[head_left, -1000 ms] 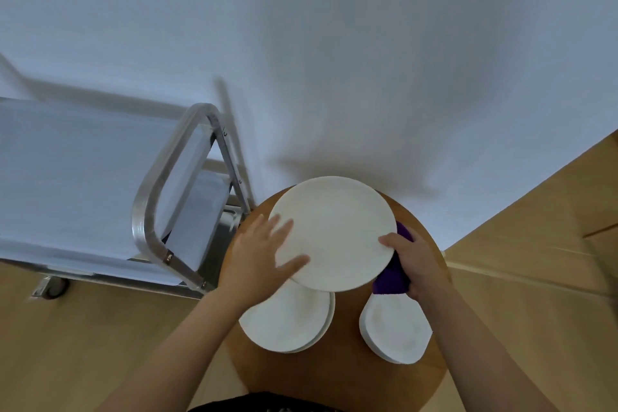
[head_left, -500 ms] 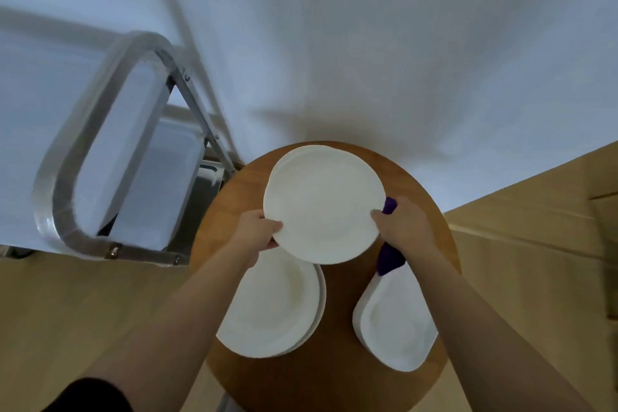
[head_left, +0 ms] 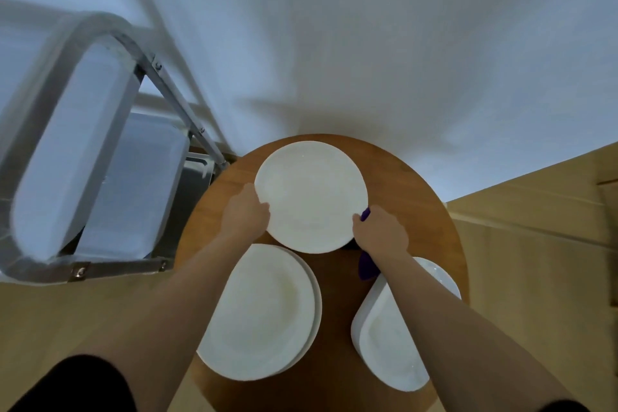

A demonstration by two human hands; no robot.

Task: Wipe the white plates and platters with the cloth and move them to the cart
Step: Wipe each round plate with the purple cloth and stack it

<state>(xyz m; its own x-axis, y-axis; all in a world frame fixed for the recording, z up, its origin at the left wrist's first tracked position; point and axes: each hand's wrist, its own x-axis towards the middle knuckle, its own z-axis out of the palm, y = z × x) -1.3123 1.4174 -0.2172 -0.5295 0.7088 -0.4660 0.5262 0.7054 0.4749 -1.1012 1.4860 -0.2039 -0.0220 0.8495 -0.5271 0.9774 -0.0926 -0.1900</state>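
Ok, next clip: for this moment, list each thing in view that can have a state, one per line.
Round plate: held at its rims by both hands over the round table.
Left hand: grips the plate's left rim.
Right hand: grips the right rim together with the purple cloth.
Plate stack: resting on the table.
Platters: stacked on the table, partly under the right forearm.
Cart: shelves bear no plates.

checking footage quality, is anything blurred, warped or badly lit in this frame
Head view: strong wide-angle warp bends the cart frame and its motion-smeared handle; the round table bulges. Head view: dim, bluish light, with soft shadows fanning across the white wall. Head view: the held plate and plate stack look flat white with little surface detail; no harsh glare.
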